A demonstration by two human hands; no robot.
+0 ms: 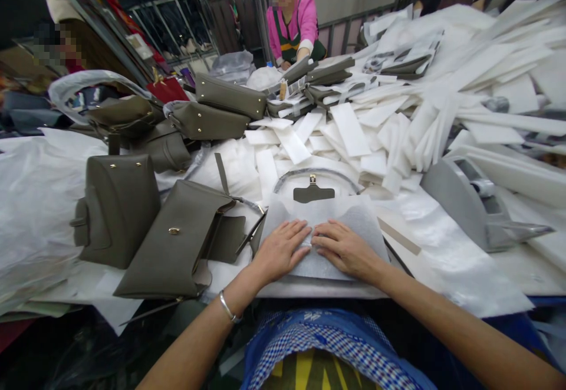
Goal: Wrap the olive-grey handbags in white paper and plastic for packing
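My left hand (283,248) and my right hand (345,247) lie flat, side by side, on a white foam sheet (325,212). Fingers of both hands are stretched out, and the fingertips nearly meet. Beneath the sheet is a handbag, mostly hidden; its olive flap tab (313,193) with a gold clasp and a wrapped, curved handle (289,176) stick out beyond the far edge. Close to my left hand, an olive handbag (165,239) with a gold turn lock lies tilted, its top gaping. Another olive bag (121,207) stands farther left.
Several olive bags (230,98) are heaped at the back left. White foam pieces (349,127) pile up behind and to the right. A grey bag part (460,201) rests at the right. Across the table a person in a pink top (305,15) handles bags.
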